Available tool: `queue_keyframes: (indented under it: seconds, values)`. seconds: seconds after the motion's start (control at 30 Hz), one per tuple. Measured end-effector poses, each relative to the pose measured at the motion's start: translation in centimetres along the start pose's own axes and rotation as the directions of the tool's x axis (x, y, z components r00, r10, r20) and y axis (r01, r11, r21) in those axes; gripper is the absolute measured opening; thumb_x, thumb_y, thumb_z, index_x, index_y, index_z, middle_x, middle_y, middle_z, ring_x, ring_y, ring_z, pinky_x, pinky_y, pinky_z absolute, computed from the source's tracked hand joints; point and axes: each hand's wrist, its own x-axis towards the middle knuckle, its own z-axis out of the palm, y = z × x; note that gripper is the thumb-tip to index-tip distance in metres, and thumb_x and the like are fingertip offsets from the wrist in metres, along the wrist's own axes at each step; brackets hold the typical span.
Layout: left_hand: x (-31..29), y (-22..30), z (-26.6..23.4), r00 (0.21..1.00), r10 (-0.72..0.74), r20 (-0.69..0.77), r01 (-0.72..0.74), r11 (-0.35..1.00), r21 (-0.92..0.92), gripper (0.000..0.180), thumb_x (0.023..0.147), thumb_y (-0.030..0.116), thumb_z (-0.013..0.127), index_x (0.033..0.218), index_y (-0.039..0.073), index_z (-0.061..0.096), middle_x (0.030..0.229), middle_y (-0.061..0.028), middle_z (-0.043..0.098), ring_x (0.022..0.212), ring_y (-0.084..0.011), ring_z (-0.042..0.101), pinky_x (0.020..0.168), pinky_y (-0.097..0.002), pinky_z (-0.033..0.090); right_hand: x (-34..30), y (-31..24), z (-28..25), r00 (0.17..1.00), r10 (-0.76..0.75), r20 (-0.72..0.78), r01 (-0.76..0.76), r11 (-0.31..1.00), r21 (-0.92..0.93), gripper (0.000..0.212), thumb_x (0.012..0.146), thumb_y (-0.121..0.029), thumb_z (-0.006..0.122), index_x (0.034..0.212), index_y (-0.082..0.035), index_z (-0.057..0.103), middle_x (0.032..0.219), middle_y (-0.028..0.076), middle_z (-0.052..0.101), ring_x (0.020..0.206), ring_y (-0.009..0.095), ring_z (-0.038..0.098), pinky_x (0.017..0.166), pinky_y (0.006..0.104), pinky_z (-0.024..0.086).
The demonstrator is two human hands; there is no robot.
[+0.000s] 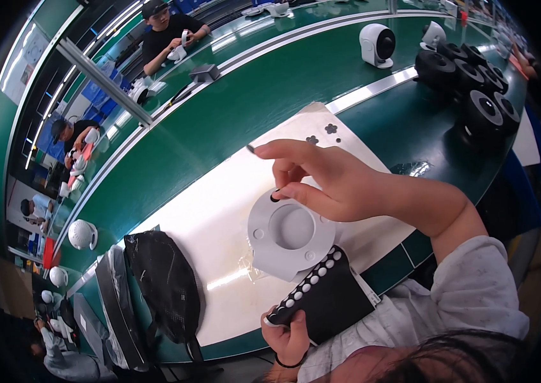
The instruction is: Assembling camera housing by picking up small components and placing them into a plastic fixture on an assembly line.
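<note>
A round white plastic disc [291, 233] with a shallow centre recess lies on a white mat [219, 217]. My right hand [341, 185] reaches over the disc. Its thumb and a bent finger pinch a small black pad [275, 196] at the disc's upper rim, and the index finger sticks out to the left with a dark speck at its tip. My left hand [289, 338], with a dark band on the wrist, grips the corner of a black sheet [325, 297] edged with a row of white dots. The sheet lies just below the disc.
The mat sits on a green bench [232, 108]. A black mesh bag [162, 281] and dark trays [117, 306] lie to the left. Black round housings [475, 83] and a white fan body [377, 45] stand at the far right. Other people [168, 35] work across the bench.
</note>
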Motion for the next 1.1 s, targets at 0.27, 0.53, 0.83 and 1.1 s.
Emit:
queue_keyframes:
  seconds: [0.27,0.53,0.83,1.1]
  values:
    - [-0.3,0.2,0.5,0.994,-0.053,0.09,0.068,0.984,-0.165,0.036,0.075,-0.002,0.055,0.109,-0.004,0.042,0.104,-0.0131,0.053,0.095,-0.0199,0.052,0.088,-0.0319,0.038,-0.1,-0.4,1.4,0.972,-0.222,0.076,0.218,0.975,0.049,0.052,0.076,0.005,0.051,0.123,-0.014,0.038,0.086,0.0,0.047,0.085,0.014,0.051,0.101,0.0493,0.009]
    - [0.0,0.4,0.3,0.997,-0.079,0.012,0.079,0.997,-0.012,0.028,0.074,0.001,0.062,0.095,-0.002,0.044,0.081,-0.0049,0.052,0.068,-0.0079,0.048,0.061,-0.0201,0.039,0.6,-0.6,1.5,0.972,-0.143,0.188,0.136,0.989,0.05,0.049,0.078,0.005,0.049,0.121,-0.014,0.036,0.081,0.0,0.048,0.084,0.014,0.053,0.102,0.0487,0.01]
    - [0.1,0.2,0.0,0.996,-0.075,0.045,0.075,0.997,0.017,0.028,0.074,0.003,0.064,0.095,-0.004,0.046,0.075,-0.0047,0.055,0.064,-0.007,0.048,0.058,-0.0196,0.039,1.0,-1.3,1.4,0.96,-0.094,0.265,0.089,0.996,0.03,0.052,0.079,0.002,0.049,0.124,-0.016,0.032,0.077,0.002,0.049,0.08,0.018,0.053,0.101,0.049,0.016]
    - [-0.1,0.1,-0.2,0.997,-0.071,0.04,0.069,0.996,0.056,0.028,0.074,0.005,0.065,0.093,-0.005,0.047,0.072,-0.0041,0.056,0.061,-0.0063,0.048,0.056,-0.0195,0.039,1.1,-1.2,1.8,0.954,-0.16,0.255,0.163,0.987,0.012,0.047,0.076,0.007,0.047,0.118,-0.011,0.04,0.081,0.001,0.05,0.08,0.016,0.052,0.1,0.0439,0.018]
